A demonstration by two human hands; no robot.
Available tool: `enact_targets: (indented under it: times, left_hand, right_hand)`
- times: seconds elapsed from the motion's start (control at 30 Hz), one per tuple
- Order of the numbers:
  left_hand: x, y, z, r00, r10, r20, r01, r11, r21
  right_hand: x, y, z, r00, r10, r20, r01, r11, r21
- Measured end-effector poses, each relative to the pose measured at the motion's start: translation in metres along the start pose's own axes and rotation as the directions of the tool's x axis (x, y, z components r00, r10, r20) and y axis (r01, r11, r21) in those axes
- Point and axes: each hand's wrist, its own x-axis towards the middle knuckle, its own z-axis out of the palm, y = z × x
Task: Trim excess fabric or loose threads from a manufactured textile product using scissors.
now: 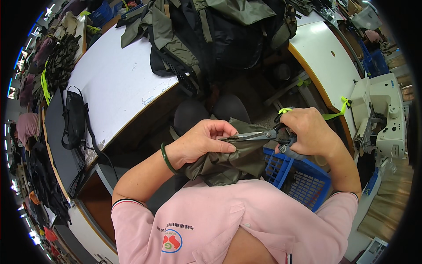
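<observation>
My right hand (311,131) grips the handles of a pair of scissors (269,134), which has dark wrapped loops and pale metal blades. The blades point left over a crumpled piece of olive-green fabric (241,163) above my lap. Between the thumb and fingers of my left hand (205,141) an edge of this fabric is pinched, right beside the blade tips. Whether the blades have fabric between them is hard to make out. A bright yellow-green ribbon (336,115) runs from near the scissors toward the right-hand table.
Black and olive backpack pieces (215,39) lie across the white table (110,88) ahead. A black pouch with straps (75,116) sits at the left. On the right stands a white sewing machine (389,116). Below my right arm is a blue plastic basket (307,180).
</observation>
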Motion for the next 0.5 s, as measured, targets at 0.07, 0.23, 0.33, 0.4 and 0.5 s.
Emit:
enact_targets:
  times: [0.07, 0.23, 0.33, 0.4, 0.5]
  left_hand:
    - [0.003, 0.001, 0.001, 1.000, -0.010, 0.001, 0.010, 1.000, -0.001]
    - [0.004, 0.001, 0.002, 1.000, -0.014, 0.005, 0.014, 1.000, 0.022]
    - [0.004, 0.001, 0.003, 1.000, -0.012, 0.009, 0.012, 0.999, 0.038]
    - [0.004, 0.003, 0.005, 1.000, -0.026, 0.000, 0.026, 0.999, 0.047]
    - [0.004, 0.000, 0.003, 0.999, -0.036, -0.003, 0.036, 0.998, 0.046]
  right_hand:
    - [0.003, 0.001, -0.003, 1.000, 0.001, 0.015, -0.001, 1.000, -0.009]
    - [0.008, -0.001, -0.001, 0.999, -0.034, -0.007, 0.033, 0.998, -0.059]
    - [0.011, -0.002, -0.001, 0.998, -0.053, -0.028, 0.051, 0.996, -0.068]
    - [0.011, -0.001, -0.001, 0.999, -0.045, 0.006, 0.045, 0.996, -0.071]
    - [0.010, -0.002, -0.002, 0.998, -0.013, 0.067, 0.017, 0.999, -0.050]
